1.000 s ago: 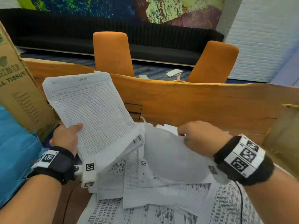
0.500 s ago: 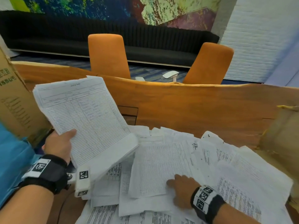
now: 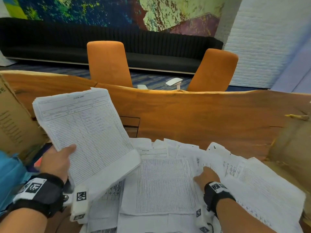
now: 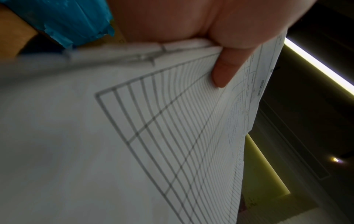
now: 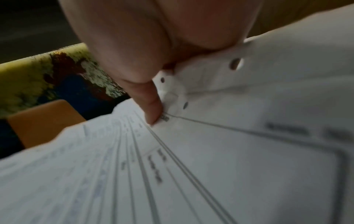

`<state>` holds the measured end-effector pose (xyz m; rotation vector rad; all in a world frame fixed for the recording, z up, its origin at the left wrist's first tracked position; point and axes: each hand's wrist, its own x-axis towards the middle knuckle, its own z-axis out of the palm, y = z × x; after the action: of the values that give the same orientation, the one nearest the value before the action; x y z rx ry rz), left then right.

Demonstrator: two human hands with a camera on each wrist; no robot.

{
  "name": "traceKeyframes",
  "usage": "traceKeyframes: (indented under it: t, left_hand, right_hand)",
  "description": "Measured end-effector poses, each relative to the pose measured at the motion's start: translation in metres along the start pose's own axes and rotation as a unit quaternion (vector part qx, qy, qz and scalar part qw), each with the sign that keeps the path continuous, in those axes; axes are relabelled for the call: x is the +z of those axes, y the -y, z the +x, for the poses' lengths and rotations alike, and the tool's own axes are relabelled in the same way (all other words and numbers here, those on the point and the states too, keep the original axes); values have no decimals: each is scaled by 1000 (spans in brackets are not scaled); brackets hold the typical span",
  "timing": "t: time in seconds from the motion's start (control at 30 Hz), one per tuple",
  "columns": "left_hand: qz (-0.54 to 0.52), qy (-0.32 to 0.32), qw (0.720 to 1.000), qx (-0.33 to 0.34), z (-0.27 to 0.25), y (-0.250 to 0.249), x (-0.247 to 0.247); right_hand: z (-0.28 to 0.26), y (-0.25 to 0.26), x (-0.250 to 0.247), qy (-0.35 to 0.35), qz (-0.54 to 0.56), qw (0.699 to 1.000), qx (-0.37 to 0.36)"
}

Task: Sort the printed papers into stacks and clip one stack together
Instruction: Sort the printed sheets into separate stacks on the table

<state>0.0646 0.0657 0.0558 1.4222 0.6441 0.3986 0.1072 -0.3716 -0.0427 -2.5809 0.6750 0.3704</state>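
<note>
My left hand (image 3: pixel 57 160) holds up a thick stack of "STOCK CARD" forms (image 3: pixel 87 132) at the left, thumb on the top sheet. The left wrist view shows the thumb (image 4: pixel 226 68) clamped over the stack's edge (image 4: pixel 172 136). A loose pile of printed papers (image 3: pixel 165 185) covers the near table. My right hand (image 3: pixel 206 175) lies low on that pile, just right of a finely gridded sheet. In the right wrist view its thumb (image 5: pixel 151 109) pinches a punched, lined sheet (image 5: pixel 210 151). The other fingers are hidden under the paper. No clip is in view.
A cardboard box (image 3: pixel 11 125) stands at the left and another (image 3: pixel 292 148) at the right edge. The wooden table (image 3: pixel 202 118) stretches beyond the pile. Two orange chairs (image 3: pixel 107 63) (image 3: pixel 213 69) stand behind it. Blue material (image 3: pixel 8 174) lies by my left arm.
My right hand dropped the blank sheet it was lifting to the right, came down onto the pile, then slid right onto other sheets. The left hand's stack stayed up.
</note>
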Motion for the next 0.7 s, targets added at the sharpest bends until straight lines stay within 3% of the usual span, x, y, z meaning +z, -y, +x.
traceKeyframes:
  t: [0.13, 0.37, 0.5, 0.7]
  left_hand:
    - [13, 26, 1000, 12, 7, -4, 0]
    - [61, 76, 992, 79, -5, -35, 21]
    - [136, 151, 971, 126, -23, -43, 43]
    - [189, 321, 914, 159, -65, -37, 71]
  right_hand:
    - [-26, 13, -36, 54, 97, 984, -137]
    - [-94, 48, -135, 106, -51, 929, -350]
    - [-125, 90, -162, 64, -49, 900, -429]
    - [-133, 138, -152, -88, -127, 847, -508]
